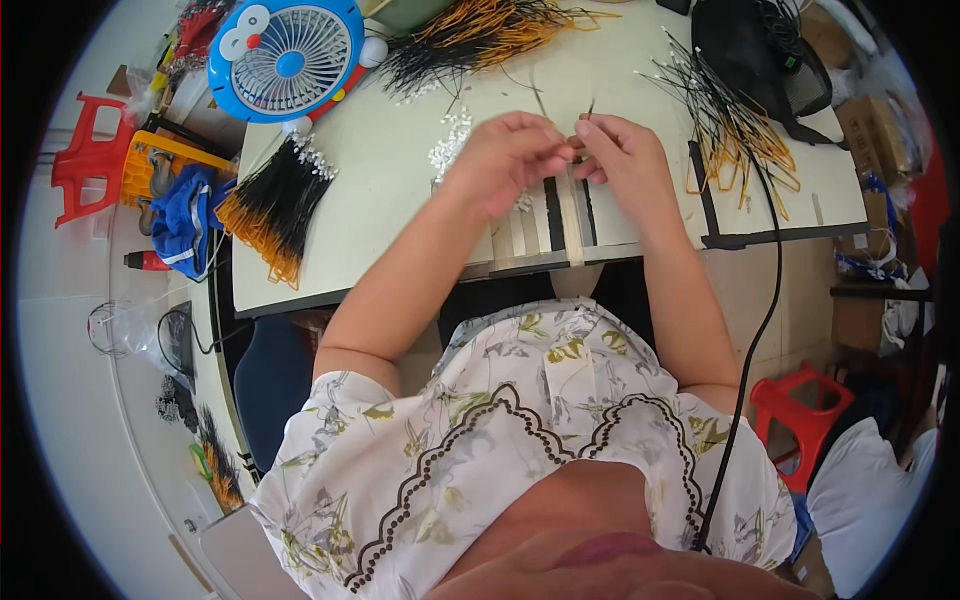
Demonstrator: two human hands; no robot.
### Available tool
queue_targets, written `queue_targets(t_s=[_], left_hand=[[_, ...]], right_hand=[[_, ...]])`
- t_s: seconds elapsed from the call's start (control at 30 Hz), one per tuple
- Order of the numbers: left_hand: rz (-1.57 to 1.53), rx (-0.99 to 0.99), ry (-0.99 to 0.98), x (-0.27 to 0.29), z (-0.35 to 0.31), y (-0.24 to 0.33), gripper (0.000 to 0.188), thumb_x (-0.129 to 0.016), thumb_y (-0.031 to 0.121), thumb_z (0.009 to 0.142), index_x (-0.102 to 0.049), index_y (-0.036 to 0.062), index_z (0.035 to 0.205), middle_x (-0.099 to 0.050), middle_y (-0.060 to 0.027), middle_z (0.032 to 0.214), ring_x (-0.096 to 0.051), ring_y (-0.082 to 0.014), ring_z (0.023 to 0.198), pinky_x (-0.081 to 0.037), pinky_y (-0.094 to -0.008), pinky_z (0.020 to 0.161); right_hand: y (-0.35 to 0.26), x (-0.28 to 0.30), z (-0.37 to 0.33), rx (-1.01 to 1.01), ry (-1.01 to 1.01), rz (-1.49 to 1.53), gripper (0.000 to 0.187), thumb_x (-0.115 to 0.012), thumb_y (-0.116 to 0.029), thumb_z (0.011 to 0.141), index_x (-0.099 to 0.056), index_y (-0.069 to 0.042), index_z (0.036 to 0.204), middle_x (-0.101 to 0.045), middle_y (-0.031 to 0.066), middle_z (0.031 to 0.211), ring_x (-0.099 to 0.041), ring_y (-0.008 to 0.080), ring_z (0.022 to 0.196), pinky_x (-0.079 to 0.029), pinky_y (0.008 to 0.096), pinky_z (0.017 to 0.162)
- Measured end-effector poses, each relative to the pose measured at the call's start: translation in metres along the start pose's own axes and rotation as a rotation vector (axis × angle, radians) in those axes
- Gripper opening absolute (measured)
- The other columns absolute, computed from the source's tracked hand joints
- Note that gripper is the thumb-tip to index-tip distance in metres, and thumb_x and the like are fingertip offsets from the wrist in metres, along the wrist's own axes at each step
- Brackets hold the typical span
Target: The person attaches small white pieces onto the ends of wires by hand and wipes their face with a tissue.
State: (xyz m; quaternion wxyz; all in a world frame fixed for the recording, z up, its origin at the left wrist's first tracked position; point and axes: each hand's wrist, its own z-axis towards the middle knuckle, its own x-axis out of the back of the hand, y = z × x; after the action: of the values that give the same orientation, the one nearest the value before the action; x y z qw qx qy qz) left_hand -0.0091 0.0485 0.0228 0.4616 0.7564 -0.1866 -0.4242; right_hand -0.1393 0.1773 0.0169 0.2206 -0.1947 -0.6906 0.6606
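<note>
Above the table's near edge, my left hand (510, 160) and my right hand (628, 165) meet with fingertips almost touching. The right thumb and fingers are closed on a thin dark wire (591, 106), whose tip sticks up past them. My left fingers are pinched together beside it; what lies between them is too small to make out. A loose pile of small white connectors (449, 145) lies just left of my left hand. Below my hands, dark and pale strips (573, 222) run across the tabletop to its edge.
Black-and-orange wire bundles lie at the left (285, 205), the back (470, 45) and the right (735, 130). A blue fan (290, 65) stands back left, a black mesh bag (750, 60) back right. A black cable (770, 290) hangs over the right edge. Red stools (90, 160) flank the table.
</note>
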Motion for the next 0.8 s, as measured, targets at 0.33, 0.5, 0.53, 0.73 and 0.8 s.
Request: queue_targets(t_s=[0.33,0.5,0.53,0.73,0.8], left_hand=[[0.463,0.067,-0.193,-0.025,0.012,-0.013,0.017,-0.066,0.003,0.089,-0.063,-0.0096,0.100,-0.070,-0.0143,0.085,-0.069,-0.0200,0.069,-0.058,-0.0256,0.063],[0.237,-0.020,-0.022,-0.011,0.024,0.010,0.043,-0.063,0.003,0.091,-0.051,-0.0083,0.131,-0.065,-0.0181,0.117,-0.068,-0.0187,0.092,-0.054,-0.0241,0.072],[0.138,0.005,-0.076,-0.004,0.025,0.017,0.059,-0.065,0.002,0.089,-0.039,-0.0078,0.141,-0.060,-0.0192,0.122,-0.066,-0.0206,0.095,-0.052,-0.0250,0.072],[0.022,-0.052,-0.194,0.022,0.019,0.030,0.039,-0.063,0.002,0.091,-0.057,-0.0007,0.130,-0.063,-0.0079,0.113,-0.062,-0.0123,0.085,-0.052,-0.0241,0.071],[0.086,-0.076,-0.176,0.028,0.018,0.027,0.035,-0.063,0.003,0.092,-0.060,-0.0006,0.127,-0.063,-0.0072,0.114,-0.062,-0.0124,0.087,-0.053,-0.0243,0.072]], right_hand=[[-0.001,0.021,0.001,0.239,0.025,-0.745,0.023,-0.059,-0.017,0.095,-0.070,0.004,0.093,-0.065,0.0016,0.069,-0.060,0.0097,0.063,-0.046,0.0257,0.059],[-0.001,0.058,-0.003,0.188,0.023,-0.314,0.024,-0.056,-0.020,0.097,-0.070,-0.002,0.091,-0.053,-0.0038,0.067,-0.044,0.0051,0.060,-0.037,0.0225,0.054],[-0.004,0.063,-0.005,0.150,-0.069,-0.205,0.022,-0.055,-0.022,0.097,-0.067,-0.005,0.090,-0.051,-0.0054,0.069,-0.039,0.0036,0.060,-0.032,0.0194,0.055],[0.002,0.082,0.000,-0.010,-0.303,-0.092,0.019,-0.055,-0.021,0.096,-0.061,-0.009,0.083,-0.052,-0.0060,0.075,-0.040,0.0028,0.068,-0.032,0.0182,0.060],[0.007,0.080,0.004,-0.009,-0.272,-0.067,0.018,-0.055,-0.021,0.095,-0.060,-0.010,0.082,-0.053,-0.0058,0.076,-0.040,0.0026,0.069,-0.032,0.0184,0.061]])
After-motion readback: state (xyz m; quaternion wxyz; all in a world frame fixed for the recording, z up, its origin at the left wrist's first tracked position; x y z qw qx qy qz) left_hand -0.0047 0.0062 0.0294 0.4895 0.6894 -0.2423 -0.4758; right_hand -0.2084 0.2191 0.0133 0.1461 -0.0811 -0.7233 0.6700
